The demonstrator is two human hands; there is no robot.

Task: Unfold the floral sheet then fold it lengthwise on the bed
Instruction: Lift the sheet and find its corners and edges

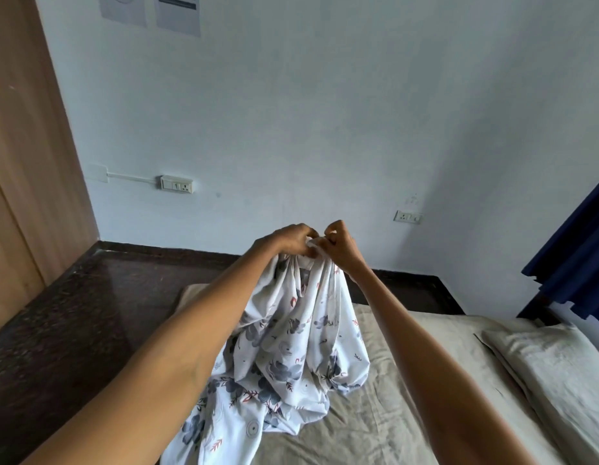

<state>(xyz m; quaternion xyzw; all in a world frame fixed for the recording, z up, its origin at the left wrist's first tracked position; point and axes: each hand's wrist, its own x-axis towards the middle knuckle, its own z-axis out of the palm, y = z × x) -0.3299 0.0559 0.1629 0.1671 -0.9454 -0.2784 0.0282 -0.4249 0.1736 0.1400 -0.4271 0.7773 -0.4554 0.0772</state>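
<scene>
Head view: a bed point(408, 391) w/ a beige cover fills the lower frame, pillow point(553, 367) at right, dark floor point(73, 323) at left. On the bed's near-left part, the floral sheet point(291, 350) hangs in a bunched cone from raised hands, its lower folds pooled on the cover and trailing toward the camera. At the peak, left hand point(288, 241) and right hand point(341, 246) sit nearly touching, fingers of both curled & pinching the gathered top of the sheet; which edge or corner each holds can't be told, as the fabric there is crumpled. Judged step: unfolding, approx. early on, since the sheet is not yet spread and no lengthwise fold is started. Next move likely calls for each hand to find a separate corner along one edge, then draw apart so the fabric opens flat over the bed.
</scene>
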